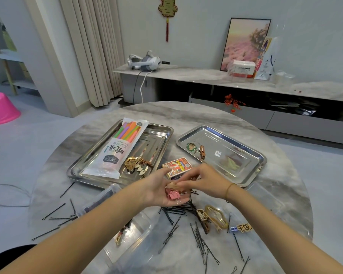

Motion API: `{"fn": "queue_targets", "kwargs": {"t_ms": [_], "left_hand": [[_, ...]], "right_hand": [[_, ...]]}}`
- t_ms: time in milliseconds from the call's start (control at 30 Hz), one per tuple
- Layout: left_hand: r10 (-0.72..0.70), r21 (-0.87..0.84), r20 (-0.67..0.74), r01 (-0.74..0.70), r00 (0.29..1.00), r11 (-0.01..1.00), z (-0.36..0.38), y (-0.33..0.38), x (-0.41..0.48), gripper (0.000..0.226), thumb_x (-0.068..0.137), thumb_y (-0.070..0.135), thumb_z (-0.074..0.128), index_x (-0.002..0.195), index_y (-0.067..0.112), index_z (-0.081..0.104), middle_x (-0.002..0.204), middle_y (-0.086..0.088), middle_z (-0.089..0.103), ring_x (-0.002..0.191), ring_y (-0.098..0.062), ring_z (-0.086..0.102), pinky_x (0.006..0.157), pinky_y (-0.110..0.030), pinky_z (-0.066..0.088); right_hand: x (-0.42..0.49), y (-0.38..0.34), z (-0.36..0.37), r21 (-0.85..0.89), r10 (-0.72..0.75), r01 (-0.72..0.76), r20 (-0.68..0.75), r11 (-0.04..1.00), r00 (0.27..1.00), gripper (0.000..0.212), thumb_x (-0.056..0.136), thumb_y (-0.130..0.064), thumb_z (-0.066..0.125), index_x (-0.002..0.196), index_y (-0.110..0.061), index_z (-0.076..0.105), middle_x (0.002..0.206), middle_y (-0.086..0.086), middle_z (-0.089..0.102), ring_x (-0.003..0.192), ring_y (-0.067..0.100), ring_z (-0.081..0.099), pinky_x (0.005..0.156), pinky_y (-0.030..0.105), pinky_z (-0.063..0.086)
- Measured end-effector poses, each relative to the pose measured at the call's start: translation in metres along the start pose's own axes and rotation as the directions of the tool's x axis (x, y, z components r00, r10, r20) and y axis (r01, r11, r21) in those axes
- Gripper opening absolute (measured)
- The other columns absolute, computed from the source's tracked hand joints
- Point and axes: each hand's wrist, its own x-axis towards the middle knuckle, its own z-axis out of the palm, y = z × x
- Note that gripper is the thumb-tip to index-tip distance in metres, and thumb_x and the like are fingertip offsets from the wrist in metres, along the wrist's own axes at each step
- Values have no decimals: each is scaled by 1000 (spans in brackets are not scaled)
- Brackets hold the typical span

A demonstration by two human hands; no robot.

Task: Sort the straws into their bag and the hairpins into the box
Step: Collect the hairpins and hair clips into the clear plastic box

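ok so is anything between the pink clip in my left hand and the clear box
Nothing visible blocks it. The left hand holds the pink clip just beyond the open clear box; only your own left forearm crosses over the box. The right hand pinches a tan clip.

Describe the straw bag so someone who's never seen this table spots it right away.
On the round marble table lie two steel trays; take the left tray. The straw bag lies lengthwise along its left side. It is the only long white packet, with orange, green and pink straws showing at its far end, unlike the gold hairpins beside it.
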Motion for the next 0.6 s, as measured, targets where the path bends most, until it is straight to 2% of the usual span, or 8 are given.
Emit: {"fn": "queue_targets", "kwargs": {"t_ms": [67,133,200,267,333,400,467,600], "left_hand": [[-5,-7,32,5,999,1000,3,0,-2,48,97,41,41,103,-3,59,86,-21,66,85,-32,63,73,-44,56],[-6,-22,14,6,1000,1000,6,0,-3,36,95,32,51,102,-2,58,84,-20,63,79,-29,63,64,-38,58],[-5,-62,-18,4,1000,998,5,1,0,26,95,23,51,104,-1,56,81,-20,63,73,-27,63,55,-33,59],[-7,-103,-45,2,999,995,4,1,4,21,96,18,49,102,-1,55,78,-21,64,68,-28,64,50,-33,58],[-2,-115,-63,-6,998,993,5,-1,6,19,96,16,48,98,-2,55,80,-22,63,70,-29,63,49,-34,57],[7,-105,-80,-15,997,994,6,-2,6,21,97,15,46,93,-2,57,83,-22,61,75,-29,62,50,-35,58],[9,-83,-90,-16,996,996,7,-4,6,23,97,15,46,91,-3,59,86,-24,61,77,-29,62,51,-34,58],[10,-87,-102,-19,995,996,7,-6,6,21,96,14,46,99,-3,58,88,-23,60,78,-29,61,51,-35,58]], "right_hand": [[0,2,2,-1,0,0,-29,1000,1000,18,84,-32,67,89,-18,76,81,7,69,70,9,52,66,25,44],[-3,2,-2,131,35,-21,-102,991,994,16,89,-29,61,91,-18,73,86,2,68,73,3,55,66,14,45],[-7,7,-10,151,98,-74,-162,986,982,9,91,-24,59,91,-18,66,88,0,64,74,4,54,63,12,45],[-13,15,-18,-57,180,-186,-94,981,979,10,86,-24,64,92,-17,60,91,0,61,81,9,56,71,18,49],[-24,21,-18,-402,346,-292,68,868,936,39,77,-39,73,106,-19,56,105,0,59,96,14,56,86,27,50],[-34,21,-10,-608,493,-337,104,719,864,68,67,-53,76,122,-21,49,119,0,54,108,18,53,93,34,48],[-40,25,2,-675,515,-337,74,657,854,80,62,-60,75,125,-22,44,125,1,48,112,22,52,92,39,48],[-43,34,19,-675,462,-332,14,659,887,69,71,-58,69,121,-21,40,126,4,39,112,28,49,89,41,46]]}}
